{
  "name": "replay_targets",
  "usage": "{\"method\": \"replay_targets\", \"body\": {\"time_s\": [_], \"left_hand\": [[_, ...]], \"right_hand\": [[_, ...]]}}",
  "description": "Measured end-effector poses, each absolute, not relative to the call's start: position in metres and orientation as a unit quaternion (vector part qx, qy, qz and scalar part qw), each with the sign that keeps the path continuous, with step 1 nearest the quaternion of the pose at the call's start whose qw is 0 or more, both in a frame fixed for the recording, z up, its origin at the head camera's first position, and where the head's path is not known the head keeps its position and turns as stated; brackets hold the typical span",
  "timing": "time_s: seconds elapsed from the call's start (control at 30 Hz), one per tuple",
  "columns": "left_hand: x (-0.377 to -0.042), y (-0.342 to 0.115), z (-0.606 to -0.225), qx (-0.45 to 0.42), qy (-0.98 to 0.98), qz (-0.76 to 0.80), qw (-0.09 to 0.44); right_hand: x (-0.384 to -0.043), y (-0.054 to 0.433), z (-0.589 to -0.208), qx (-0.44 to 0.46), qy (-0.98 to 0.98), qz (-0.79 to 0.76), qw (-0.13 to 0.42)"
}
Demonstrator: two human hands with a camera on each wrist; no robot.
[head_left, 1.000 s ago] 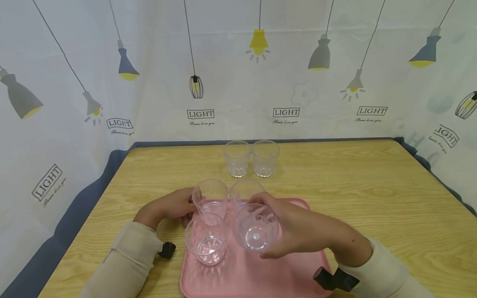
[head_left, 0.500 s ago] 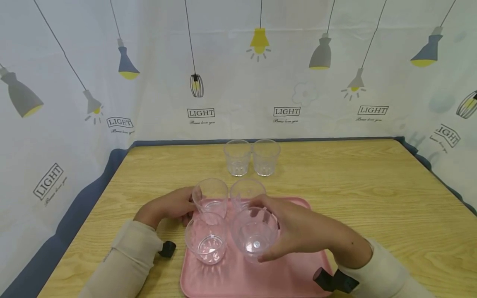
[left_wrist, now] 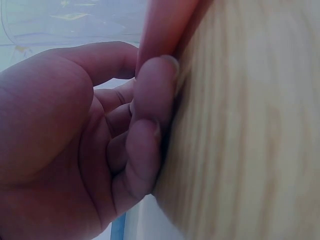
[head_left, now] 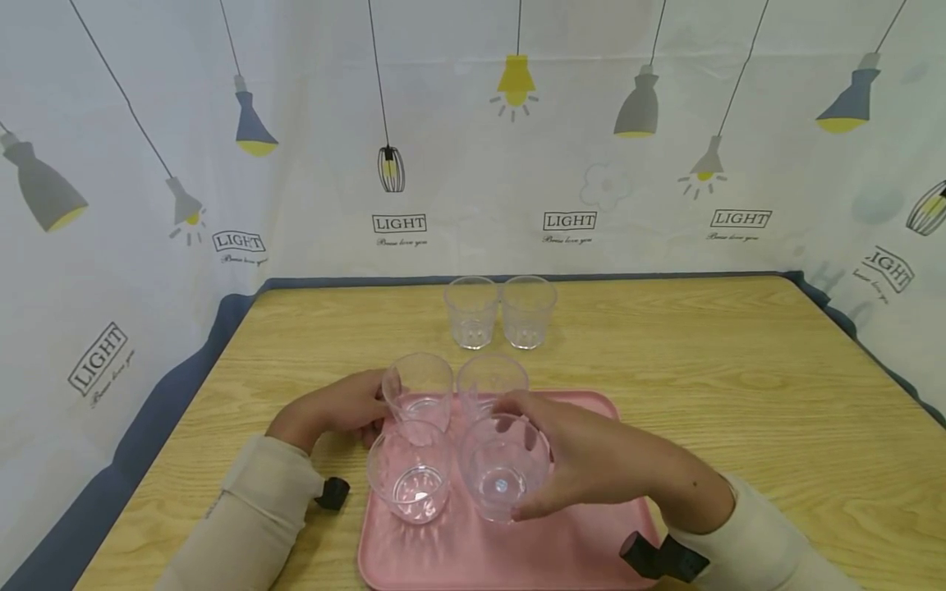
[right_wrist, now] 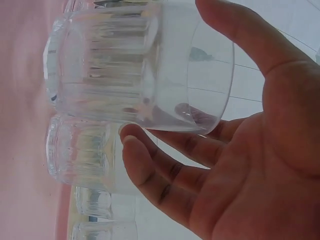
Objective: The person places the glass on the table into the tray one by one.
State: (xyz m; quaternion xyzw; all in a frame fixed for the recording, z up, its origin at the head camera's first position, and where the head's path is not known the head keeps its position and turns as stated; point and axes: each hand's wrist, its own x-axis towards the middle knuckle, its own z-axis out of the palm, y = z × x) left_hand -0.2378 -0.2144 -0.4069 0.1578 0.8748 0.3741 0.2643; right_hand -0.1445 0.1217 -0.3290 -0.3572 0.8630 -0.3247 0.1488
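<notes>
My right hand (head_left: 591, 460) grips a clear plastic cup (head_left: 497, 480) upright at the front right of a cup group, thumb on the near side and fingers round the far side. In the right wrist view this cup (right_wrist: 115, 65) has its base at or very near the pink tray (head_left: 547, 558). My left hand (head_left: 342, 408) holds the tray's left rim (left_wrist: 165, 25), thumb above and curled fingers low against the table. A clear cup (head_left: 409, 484) stands at the tray's front left. Behind are a back left cup (head_left: 421, 394) and a back right cup (head_left: 484, 377), partly hidden.
Two more clear cups, a left one (head_left: 471, 316) and a right one (head_left: 528, 316), stand side by side on the wooden table (head_left: 702, 353) beyond the tray. A white lamp-print cloth (head_left: 473, 180) hangs behind the table and along its sides.
My right hand has lowered its cup and tipped it upright, bringing it level with the front left cup. The left hand stays at the tray's rim.
</notes>
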Motion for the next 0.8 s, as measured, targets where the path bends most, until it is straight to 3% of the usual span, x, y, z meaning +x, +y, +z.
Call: {"method": "replay_targets", "body": {"time_s": [0.8], "left_hand": [[-0.2391, -0.2151, -0.4089, 0.153, 0.87, 0.386, 0.268]], "right_hand": [[-0.1475, 0.1154, -0.3383, -0.34, 0.863, -0.328, 0.18]]}}
